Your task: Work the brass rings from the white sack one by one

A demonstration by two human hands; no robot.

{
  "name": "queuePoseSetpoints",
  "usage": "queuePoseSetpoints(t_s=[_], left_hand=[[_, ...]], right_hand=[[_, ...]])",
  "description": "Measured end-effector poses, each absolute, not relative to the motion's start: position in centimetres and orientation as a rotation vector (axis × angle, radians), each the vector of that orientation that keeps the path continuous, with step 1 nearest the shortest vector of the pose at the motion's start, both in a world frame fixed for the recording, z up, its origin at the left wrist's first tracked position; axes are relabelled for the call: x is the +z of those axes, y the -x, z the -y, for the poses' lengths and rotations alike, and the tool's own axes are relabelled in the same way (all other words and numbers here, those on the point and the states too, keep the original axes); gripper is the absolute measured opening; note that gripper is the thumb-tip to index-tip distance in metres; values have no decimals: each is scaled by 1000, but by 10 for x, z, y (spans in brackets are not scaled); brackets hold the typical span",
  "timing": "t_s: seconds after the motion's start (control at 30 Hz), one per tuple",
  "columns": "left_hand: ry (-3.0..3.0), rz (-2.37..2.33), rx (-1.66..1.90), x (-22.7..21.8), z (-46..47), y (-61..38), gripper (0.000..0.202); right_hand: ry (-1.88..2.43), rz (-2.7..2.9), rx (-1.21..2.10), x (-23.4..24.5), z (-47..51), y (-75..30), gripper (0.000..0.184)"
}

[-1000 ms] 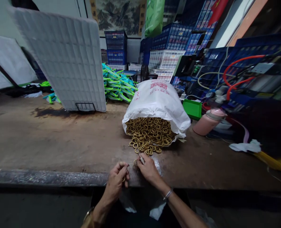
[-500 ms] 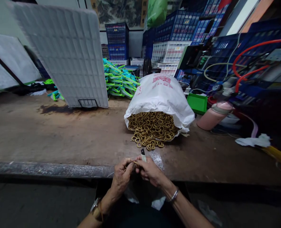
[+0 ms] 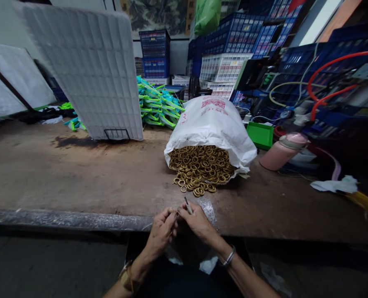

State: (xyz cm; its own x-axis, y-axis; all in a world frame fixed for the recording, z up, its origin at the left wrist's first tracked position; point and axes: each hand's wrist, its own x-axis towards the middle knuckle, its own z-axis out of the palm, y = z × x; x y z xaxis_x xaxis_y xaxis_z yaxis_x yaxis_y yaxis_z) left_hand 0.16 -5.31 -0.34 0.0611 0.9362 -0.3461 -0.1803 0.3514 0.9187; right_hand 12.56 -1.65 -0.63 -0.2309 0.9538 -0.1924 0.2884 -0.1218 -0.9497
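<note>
1. Head view, the hands: both hands met at the near edge of the surface [image 3: 78,182], just in front of the person's body. The left hand [image 3: 162,229] was curled tight, its fingertips pinching something small that looked like one ring [image 3: 175,213], though it was too small to be sure. The right hand [image 3: 198,219] was closed around a thin tool [image 3: 188,205] whose tip pointed up and away, touching the left fingertips.

2. Head view, the supply: a white sack [image 3: 215,122] lay on its side just beyond the hands, its mouth facing them and packed with brass rings [image 3: 201,163]. A few loose rings [image 3: 193,188] had spilled onto the surface between the sack and the hands. A crumpled clear bag [image 3: 209,209] lay under the right hand, at the edge.

3. Head view, progress: judging by the full sack and the single piece in hand, most of the work seemed left. No pile of finished pieces showed.

4. Head view, surroundings: a white grid panel [image 3: 90,70] leaned on the far left, green and blue bundles [image 3: 157,107] lay behind it, and a green box [image 3: 260,134] and pink bottle [image 3: 280,151] sat to the right of the sack.
</note>
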Motion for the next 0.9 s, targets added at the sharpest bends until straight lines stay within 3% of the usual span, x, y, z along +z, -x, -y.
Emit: queuePoseSetpoints(t_s=[0.53, 0.73, 0.8, 0.9], left_hand=[[-708, -967, 1063, -20, 57, 3, 33], [-716, -998, 1105, -16, 55, 5, 35], [-735, -1025, 1102, -16, 54, 5, 36], [-773, -1055, 1100, -16, 53, 5, 35]], right_hand=[[1319, 1437, 1579, -4, 16, -123, 19], [1400, 1859, 1091, -13, 20, -129, 19], [1371, 2018, 1006, -15, 24, -130, 14], [1363, 2146, 937, -13, 27, -130, 21]])
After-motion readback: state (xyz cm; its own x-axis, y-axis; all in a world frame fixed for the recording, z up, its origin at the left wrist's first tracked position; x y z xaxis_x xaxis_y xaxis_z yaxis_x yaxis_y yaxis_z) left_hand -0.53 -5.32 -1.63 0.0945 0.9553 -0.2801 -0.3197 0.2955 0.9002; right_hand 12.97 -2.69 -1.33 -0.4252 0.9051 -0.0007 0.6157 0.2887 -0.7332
